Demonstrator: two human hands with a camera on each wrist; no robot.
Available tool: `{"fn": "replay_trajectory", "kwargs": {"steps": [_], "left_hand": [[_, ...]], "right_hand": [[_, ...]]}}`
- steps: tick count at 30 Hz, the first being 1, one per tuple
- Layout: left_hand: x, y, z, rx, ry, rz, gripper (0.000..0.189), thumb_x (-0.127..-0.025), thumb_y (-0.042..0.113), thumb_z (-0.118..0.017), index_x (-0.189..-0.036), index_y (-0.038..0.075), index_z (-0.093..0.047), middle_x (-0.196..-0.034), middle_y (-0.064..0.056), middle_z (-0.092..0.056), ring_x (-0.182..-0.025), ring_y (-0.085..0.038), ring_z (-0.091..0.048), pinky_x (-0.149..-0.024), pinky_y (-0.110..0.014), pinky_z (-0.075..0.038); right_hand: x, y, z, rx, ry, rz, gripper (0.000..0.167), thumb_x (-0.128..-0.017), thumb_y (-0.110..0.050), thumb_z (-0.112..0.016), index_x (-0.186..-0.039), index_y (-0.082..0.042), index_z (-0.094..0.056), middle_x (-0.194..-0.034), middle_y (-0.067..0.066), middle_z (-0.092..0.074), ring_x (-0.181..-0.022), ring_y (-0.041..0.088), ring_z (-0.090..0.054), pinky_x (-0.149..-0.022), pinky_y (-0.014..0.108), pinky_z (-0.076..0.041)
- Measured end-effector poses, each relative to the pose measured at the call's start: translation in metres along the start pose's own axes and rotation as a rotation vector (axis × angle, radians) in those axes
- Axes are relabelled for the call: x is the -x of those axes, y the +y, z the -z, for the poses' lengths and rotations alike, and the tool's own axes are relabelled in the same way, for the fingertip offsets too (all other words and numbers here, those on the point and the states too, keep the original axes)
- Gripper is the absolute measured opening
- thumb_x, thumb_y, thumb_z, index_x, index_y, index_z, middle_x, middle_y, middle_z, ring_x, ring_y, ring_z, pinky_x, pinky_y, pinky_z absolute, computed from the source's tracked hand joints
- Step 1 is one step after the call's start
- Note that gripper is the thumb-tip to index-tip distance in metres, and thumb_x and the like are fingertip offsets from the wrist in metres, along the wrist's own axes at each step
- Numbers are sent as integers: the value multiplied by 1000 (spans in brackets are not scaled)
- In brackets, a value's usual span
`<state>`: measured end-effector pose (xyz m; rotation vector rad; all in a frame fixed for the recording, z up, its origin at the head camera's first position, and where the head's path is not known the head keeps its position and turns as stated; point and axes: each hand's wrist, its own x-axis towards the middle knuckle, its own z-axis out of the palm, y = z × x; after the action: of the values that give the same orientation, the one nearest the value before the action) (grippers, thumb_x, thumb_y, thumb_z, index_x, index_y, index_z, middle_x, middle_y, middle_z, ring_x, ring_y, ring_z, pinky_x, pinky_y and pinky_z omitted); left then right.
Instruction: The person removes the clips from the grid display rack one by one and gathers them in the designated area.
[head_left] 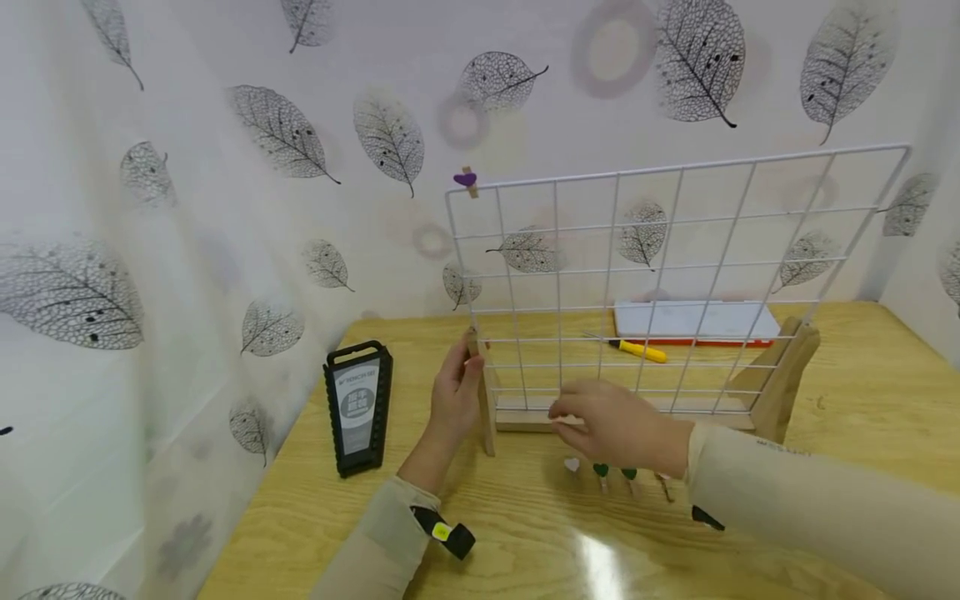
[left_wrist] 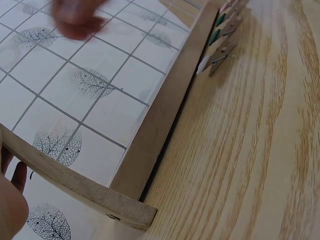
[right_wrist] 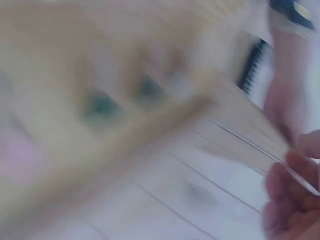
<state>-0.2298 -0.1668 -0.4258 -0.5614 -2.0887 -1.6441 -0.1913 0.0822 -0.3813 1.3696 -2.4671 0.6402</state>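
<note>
My left hand (head_left: 456, 396) grips the left wooden side post (head_left: 486, 417) of a stand that holds up a white wire grid (head_left: 645, 225). The post also shows in the left wrist view (left_wrist: 75, 182), fingers behind it. My right hand (head_left: 615, 425) is in front of the grid's lower part, fingers loosely bent, with nothing visible in them; the right wrist view of those fingers (right_wrist: 287, 200) is blurred. Below it, several small clothespins (head_left: 601, 472) with heart tops, white, green and pink, stand in a row on the table. A clothespin with a purple heart (head_left: 466, 179) sits at the grid's upper left corner.
A black case (head_left: 358, 408) with a grey label lies to the left of the stand. Behind the grid are a yellow-handled screwdriver (head_left: 641, 351) and a flat white box with a red edge (head_left: 697, 321). A leaf-patterned curtain (head_left: 225, 233) borders the wooden table (head_left: 480, 542).
</note>
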Motion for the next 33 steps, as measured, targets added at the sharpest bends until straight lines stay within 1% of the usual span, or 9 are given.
{"fn": "replay_trajectory", "kwargs": {"steps": [3, 6, 8, 12, 15, 19, 22, 28, 33], "left_hand": [[1, 0, 0, -11, 0, 13, 62, -99, 55, -43, -137, 8, -57, -130, -19, -60, -116, -35, -59, -94, -40, -50], [0, 6, -1, -4, 7, 28, 63, -99, 55, -44, -139, 8, -56, -129, -20, -60, -116, -35, -58, -93, -41, -50], [0, 7, -2, 6, 11, 33, 61, -99, 53, -45, -140, 9, -56, -129, -18, -60, -116, -31, -58, -94, -42, -49], [-1, 3, -2, 19, 9, 31, 55, -101, 46, -46, -139, 9, -56, -130, -17, -60, -118, -28, -57, -97, -43, -48], [0, 4, -1, 22, 7, 34, 44, -104, 34, -47, -137, 6, -57, -131, -19, -59, -118, -27, -56, -99, -44, -48], [0, 6, -1, 34, -4, 40, 37, -106, 18, -46, -139, 1, -54, -132, -25, -57, -120, -31, -54, -101, -49, -46], [2, 13, 0, 29, -16, 51, 37, -107, 15, -45, -139, -3, -52, -132, -29, -55, -122, -36, -54, -102, -52, -45], [4, 41, 2, 17, -23, 33, 47, -108, 30, -45, -139, -5, -52, -131, -29, -56, -123, -40, -54, -102, -55, -45], [3, 41, 2, 22, -17, 29, 50, -106, 36, -46, -134, -4, -54, -128, -27, -57, -122, -39, -54, -102, -56, -45]], "right_hand": [[-28, -8, 31, 102, 267, 241, 23, -103, -27, -62, -96, -8, -74, -88, -1, -69, -76, 13, -65, -67, 33, -55], [-57, -20, 71, 160, 468, 403, 32, -105, -28, -55, -96, -4, -74, -88, 5, -71, -75, 20, -66, -69, 38, -55], [-76, -29, 98, 179, 546, 458, 24, -102, -20, -61, -97, 0, -73, -90, 10, -72, -79, 26, -67, -74, 42, -53], [-107, -41, 145, 228, 640, 439, 17, -92, -8, -72, -102, 5, -72, -97, 17, -72, -90, 33, -66, -83, 45, -52], [-126, -44, 163, 239, 640, 340, 23, -92, -9, -73, -109, 7, -71, -101, 18, -72, -95, 32, -65, -86, 44, -52], [-141, -46, 171, 182, 524, 166, 31, -96, -16, -71, -118, 4, -69, -106, 17, -71, -99, 29, -63, -89, 42, -51], [-150, -47, 170, 142, 439, 56, 33, -98, -19, -69, -123, 2, -68, -110, 16, -71, -102, 28, -63, -91, 40, -50], [-161, -49, 169, 103, 412, -3, 26, -98, -17, -69, -118, -1, -72, -108, 12, -73, -96, 21, -66, -86, 35, -51], [-162, -50, 166, 48, 427, -30, 16, -97, -13, -70, -108, -3, -75, -104, 9, -74, -93, 19, -65, -84, 34, -51]]}}
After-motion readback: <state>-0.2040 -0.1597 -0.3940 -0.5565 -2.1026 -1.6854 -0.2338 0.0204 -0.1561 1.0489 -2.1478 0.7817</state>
